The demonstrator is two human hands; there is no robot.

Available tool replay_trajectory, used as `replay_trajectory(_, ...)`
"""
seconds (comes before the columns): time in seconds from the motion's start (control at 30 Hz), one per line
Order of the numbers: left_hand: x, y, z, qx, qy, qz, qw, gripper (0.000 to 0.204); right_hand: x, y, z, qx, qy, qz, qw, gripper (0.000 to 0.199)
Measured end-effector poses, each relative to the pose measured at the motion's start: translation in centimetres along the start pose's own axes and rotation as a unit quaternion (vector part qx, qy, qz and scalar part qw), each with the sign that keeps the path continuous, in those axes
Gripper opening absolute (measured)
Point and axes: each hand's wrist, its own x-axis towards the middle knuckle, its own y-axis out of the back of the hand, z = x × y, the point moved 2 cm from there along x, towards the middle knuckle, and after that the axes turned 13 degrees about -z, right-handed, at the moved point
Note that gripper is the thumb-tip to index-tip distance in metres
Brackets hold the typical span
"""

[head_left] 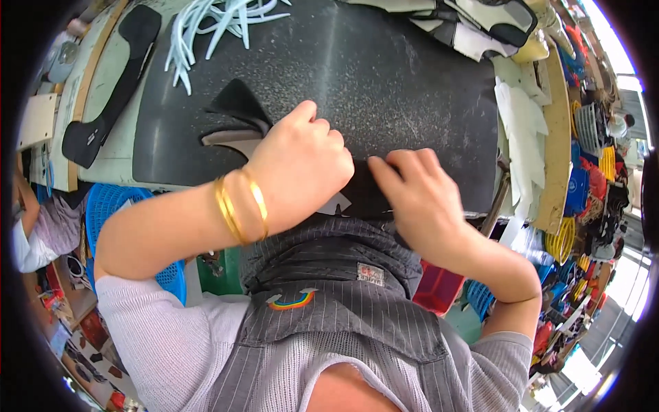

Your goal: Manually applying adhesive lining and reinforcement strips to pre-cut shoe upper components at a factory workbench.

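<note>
My left hand (305, 158) is closed in a fist over a black fabric piece with a pale grey lining (237, 103). One end of the piece curls up to the left of the fist, and its middle is hidden under the hand. My right hand (422, 192) is a little apart to the right, fingers bent and pinching the dark material near the table's front edge. What exactly lies under its fingertips is hard to make out, black against the dark mat. A small whitish tip (335, 204) shows below my left hand.
A worn black mat (425, 103) covers the table. Light blue strips (220, 20) lie at the back, a long black shaped piece (113, 96) at the left. Grey and black pieces (480, 27) are stacked back right, white sheets (518, 130) at right. A blue basket (113, 199) stands below left.
</note>
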Motion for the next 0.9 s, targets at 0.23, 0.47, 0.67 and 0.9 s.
replay_trajectory(0.23,-0.5,-1.6,2.4,0.048,0.015,0.177,0.983,0.017,0.3,3.4,3.3,-0.136,0.013,-0.06,0.989,0.04)
replay_trajectory(0.47,0.2,-1.5,2.5,0.064,0.019,0.171,0.983,0.02,-0.4,-0.6,1.8,-0.003,-0.004,0.003,1.0,0.044)
replay_trajectory(0.67,-0.9,-3.0,2.7,0.002,0.046,0.215,0.976,0.025,-1.0,-2.4,0.7,-0.127,0.078,0.168,0.974,0.033)
replay_trajectory(0.9,-0.8,-3.3,3.0,0.077,0.016,0.202,0.976,0.024,-1.0,-3.1,1.0,-0.147,0.096,0.154,0.972,0.032)
